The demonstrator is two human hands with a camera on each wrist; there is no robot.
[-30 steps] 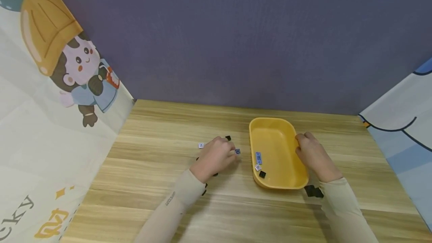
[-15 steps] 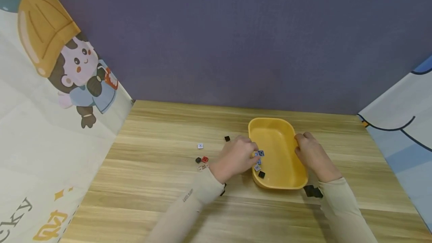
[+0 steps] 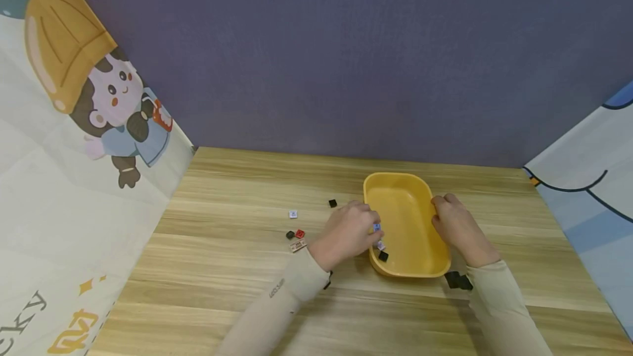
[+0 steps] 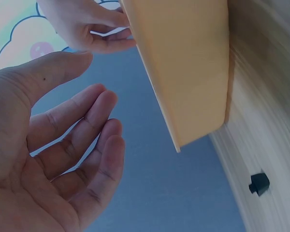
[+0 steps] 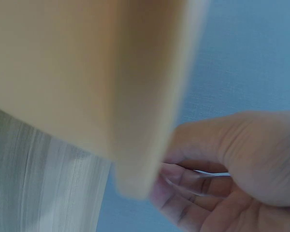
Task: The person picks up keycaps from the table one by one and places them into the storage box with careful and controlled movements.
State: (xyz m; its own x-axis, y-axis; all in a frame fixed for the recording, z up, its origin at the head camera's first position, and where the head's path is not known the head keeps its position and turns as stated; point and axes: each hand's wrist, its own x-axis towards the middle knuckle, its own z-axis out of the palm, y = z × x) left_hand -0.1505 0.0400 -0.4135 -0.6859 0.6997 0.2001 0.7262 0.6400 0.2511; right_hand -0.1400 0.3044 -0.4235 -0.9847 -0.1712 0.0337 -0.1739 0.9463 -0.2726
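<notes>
Nearest us, the left sleeve [image 3: 272, 301] ran up and to the right, the right sleeve [image 3: 501, 301] up and to the left. Next we had a small black piece [image 3: 328, 280] beside the left cuff and some dark pieces [image 3: 458, 281] between the right cuff and the bin's near corner. Left hand [image 3: 348, 229]: back of it up, at the left rim of the yellow bin [image 3: 407, 213]; the left wrist view gave us fingers loosely bent, thumb apart from them, nothing held, a gap between fingertips and rim. Right hand [image 3: 457, 229]: at the bin's right side, thumb and fingers pinching the rim. The bin sat on the wooden table [image 3: 237, 180] between the hands. Inside, along its left wall, near to far, we saw a black tile [image 3: 383, 256], a white tile [image 3: 381, 245] and a blue tile [image 3: 377, 227], partly hidden by the left hand. Left of that hand we had a beige tile [image 3: 298, 245], a dark tile [image 3: 290, 235] and a red tile [image 3: 300, 233] close together, then a second white tile [image 3: 293, 214]; farther, a black block [image 3: 332, 202]. Behind it all we had a dark blue panel [image 3: 316, 59].
</notes>
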